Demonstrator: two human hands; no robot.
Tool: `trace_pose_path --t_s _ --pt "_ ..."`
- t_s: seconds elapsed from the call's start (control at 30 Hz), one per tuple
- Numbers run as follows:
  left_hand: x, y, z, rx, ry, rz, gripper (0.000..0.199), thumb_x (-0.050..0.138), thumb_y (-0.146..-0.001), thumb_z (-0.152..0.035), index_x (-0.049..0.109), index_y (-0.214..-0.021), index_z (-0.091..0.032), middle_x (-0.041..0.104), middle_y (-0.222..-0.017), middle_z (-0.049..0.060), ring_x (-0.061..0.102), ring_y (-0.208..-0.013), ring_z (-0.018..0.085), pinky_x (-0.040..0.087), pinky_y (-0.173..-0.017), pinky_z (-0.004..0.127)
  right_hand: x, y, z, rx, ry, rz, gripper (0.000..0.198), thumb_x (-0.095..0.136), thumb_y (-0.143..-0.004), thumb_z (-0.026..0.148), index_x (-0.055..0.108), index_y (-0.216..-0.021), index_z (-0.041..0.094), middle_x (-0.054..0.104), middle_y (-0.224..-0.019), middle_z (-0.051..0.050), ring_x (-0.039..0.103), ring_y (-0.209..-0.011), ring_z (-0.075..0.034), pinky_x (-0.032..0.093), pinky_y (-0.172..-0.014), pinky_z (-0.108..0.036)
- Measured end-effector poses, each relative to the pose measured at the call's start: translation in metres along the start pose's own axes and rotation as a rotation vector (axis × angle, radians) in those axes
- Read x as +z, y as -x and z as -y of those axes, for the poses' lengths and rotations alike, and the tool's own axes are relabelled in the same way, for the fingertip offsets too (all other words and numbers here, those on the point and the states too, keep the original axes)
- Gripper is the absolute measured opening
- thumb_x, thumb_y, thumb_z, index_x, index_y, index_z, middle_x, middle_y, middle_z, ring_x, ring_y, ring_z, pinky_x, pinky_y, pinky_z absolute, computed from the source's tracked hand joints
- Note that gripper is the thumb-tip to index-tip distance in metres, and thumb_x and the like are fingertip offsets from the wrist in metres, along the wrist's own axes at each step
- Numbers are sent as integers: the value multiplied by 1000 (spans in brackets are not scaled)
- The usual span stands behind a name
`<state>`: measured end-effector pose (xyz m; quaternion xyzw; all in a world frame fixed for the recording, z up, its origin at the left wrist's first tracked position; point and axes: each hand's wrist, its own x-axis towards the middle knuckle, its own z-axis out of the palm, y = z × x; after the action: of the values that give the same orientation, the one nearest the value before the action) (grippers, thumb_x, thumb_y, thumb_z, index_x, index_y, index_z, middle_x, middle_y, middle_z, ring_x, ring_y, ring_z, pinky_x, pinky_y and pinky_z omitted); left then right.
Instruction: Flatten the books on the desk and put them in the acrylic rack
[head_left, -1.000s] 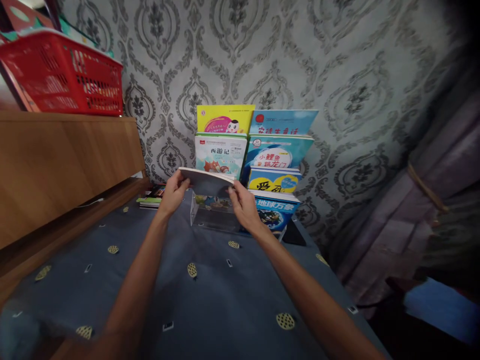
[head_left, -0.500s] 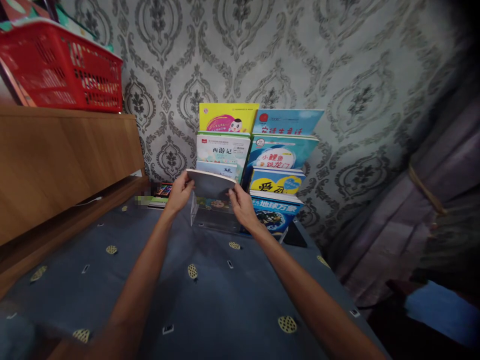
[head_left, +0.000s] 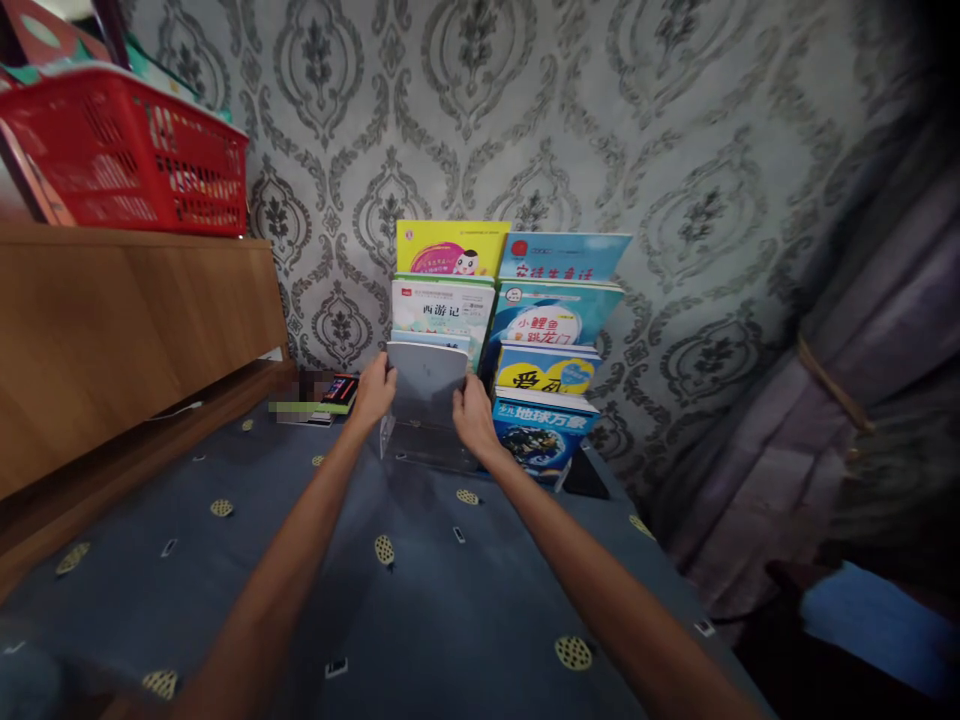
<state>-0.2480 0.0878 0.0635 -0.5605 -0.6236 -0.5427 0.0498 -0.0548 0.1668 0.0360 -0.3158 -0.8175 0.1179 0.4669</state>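
Between my two hands stands a grey-covered book [head_left: 427, 385], nearly upright at the front left of a clear book rack [head_left: 431, 447]. My left hand [head_left: 374, 389] is closed on its left edge, and my right hand [head_left: 475, 412] grips the right edge. The book's lower end is at the rack's clear front section. Right behind it are a pale blue book, a white book [head_left: 441, 308] and a yellow book [head_left: 452, 240]. In the right column stand several blue books, the front one showing a globe [head_left: 546, 440].
A dark blue patterned cloth [head_left: 405, 610] covers the surface. At left, a red basket [head_left: 172, 160] sits on a wooden cabinet [head_left: 150, 340]. Small books [head_left: 339, 395] lie left of the rack; a dark flat object [head_left: 586, 477] lies right of it. A curtain [head_left: 780, 430] hangs at right.
My hands have lowered the book and tipped it more upright, so its grey cover now faces me. It covers more of the pale blue book behind. The camera view has shifted slightly.
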Motion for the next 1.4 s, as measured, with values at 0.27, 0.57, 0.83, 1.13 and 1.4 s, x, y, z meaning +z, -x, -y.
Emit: trace_pose_path --t_s 0.27,0.57,0.83,1.13,1.4 --pt "3 -2 -7 -74 -227 -25 11 52 -92 -18 54 -102 -18 66 -102 14 63 -102 29 45 -92 40 6 9 17 42 119 -95 55 36 -92 17 39 -147 8 52 -118 -20 52 -115 -35 44 -101 -51" --pt "2 -10 -12 -105 -410 31 11 49 -96 -17 60 -98 -17 69 -101 13 64 -101 26 44 -89 35 13 2 19 194 60 -86 52 37 -88 10 48 -138 5 51 -108 -17 57 -98 -30 48 -95 -44" --pt "-1 -10 -17 -122 -530 87 15 47 -99 -22 61 -105 -18 70 -107 13 64 -104 26 45 -88 33 26 6 7 174 -15 -142 51 42 -84 9 53 -135 10 51 -105 -13 57 -99 -26 48 -98 -41" --pt "-1 -12 -21 -115 -614 132 18 44 -100 -22 59 -109 -17 69 -110 14 65 -105 27 45 -87 35 28 4 4 178 -12 -162 49 44 -82 8 57 -129 8 53 -105 -15 58 -100 -28 49 -98 -42" --pt "-2 -13 -19 -103 -624 148 18 44 -100 -22 58 -110 -17 68 -109 13 64 -105 26 44 -86 33 30 3 1 166 -15 -171 49 42 -82 7 58 -128 10 54 -106 -15 60 -97 -28 50 -96 -43"
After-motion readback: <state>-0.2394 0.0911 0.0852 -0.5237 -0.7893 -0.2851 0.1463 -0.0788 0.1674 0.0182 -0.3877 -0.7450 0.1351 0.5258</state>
